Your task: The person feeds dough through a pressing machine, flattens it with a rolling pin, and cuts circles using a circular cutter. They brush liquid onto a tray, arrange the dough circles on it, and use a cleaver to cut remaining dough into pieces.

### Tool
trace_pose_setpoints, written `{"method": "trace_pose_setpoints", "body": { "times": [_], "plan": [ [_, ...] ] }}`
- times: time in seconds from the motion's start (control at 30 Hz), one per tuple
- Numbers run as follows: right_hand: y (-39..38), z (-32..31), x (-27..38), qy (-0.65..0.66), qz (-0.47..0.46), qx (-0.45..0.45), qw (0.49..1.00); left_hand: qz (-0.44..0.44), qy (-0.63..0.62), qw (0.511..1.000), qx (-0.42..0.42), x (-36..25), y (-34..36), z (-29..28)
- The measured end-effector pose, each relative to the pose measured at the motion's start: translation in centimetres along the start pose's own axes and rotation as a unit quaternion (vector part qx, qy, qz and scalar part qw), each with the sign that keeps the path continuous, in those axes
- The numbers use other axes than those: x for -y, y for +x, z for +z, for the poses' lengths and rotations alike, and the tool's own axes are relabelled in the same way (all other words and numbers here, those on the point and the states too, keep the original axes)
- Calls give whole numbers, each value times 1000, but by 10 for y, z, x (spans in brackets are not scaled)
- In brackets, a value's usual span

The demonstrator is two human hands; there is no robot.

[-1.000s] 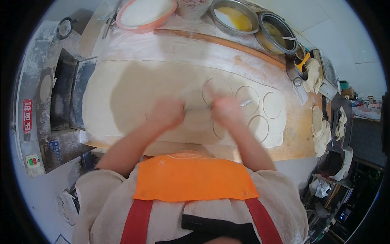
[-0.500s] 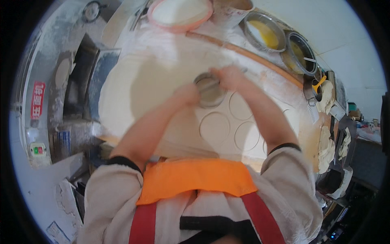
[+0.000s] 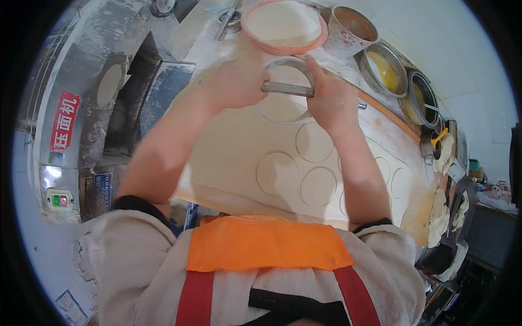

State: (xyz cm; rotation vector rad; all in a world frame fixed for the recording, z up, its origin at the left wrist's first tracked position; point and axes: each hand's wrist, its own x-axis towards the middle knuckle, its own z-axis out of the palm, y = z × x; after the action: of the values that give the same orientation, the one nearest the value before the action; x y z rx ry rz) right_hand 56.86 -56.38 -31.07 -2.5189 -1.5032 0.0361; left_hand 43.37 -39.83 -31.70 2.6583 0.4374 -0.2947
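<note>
A round metal dough cutter with a flat crossbar [image 3: 288, 89] is between my two hands, above the far part of a broad pale dough sheet [image 3: 228, 157]. My left hand [image 3: 239, 81] is closed at the bar's left end. My right hand [image 3: 334, 100] grips the right end, its index finger stretched along the ring's far side. I cannot tell whether the ring's lower edge presses into the dough. Several round outlines mark the sheet nearer me, among them one dough circle [image 3: 277, 173] just below the cutter. My right forearm hides part of this pattern.
Behind the sheet stand a pink basin [image 3: 283, 50] of white flour, a patterned bucket [image 3: 350, 46] and metal bowls, one holding something yellow [image 3: 385, 70]. A long rolling pin [image 3: 392, 115] lies along the far right. At left is a floury metal machine [image 3: 89, 130]; dough scraps [image 3: 438, 217] hang at right.
The whole view has shifted, bringing the basin and bucket further into the picture. Both hands and the cutter now appear farther up, away from the round outlines nearest me.
</note>
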Motion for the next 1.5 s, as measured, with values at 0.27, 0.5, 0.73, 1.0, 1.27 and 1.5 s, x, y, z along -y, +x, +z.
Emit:
{"method": "trace_pose_setpoints", "body": {
  "times": [0.27, 0.5, 0.73, 1.0, 1.27, 1.5],
  "plan": [
    [63, 60, -3, -57, -129, 228, 963, -168, -111, 975, 91, 44, 14, 74],
    [-19, 125, 85, 27, -151, 272, 950, -159, -89, 974, 136, 73, -125, 122],
    [96, 52, 103, 77, -102, 28, 991, -100, 38, 992, -73, 106, -43, -57],
    [152, 74, 128, -30, -273, 99, 957, -260, -82, 961, 38, 143, -63, -7],
    [58, 144, 182, 31, -278, 269, 922, -315, -153, 933, 79, 140, -163, 72],
    [39, 113, 3, 77, 140, -85, 984, -226, -180, 831, -476, 173, -193, 75]
  ]
}}
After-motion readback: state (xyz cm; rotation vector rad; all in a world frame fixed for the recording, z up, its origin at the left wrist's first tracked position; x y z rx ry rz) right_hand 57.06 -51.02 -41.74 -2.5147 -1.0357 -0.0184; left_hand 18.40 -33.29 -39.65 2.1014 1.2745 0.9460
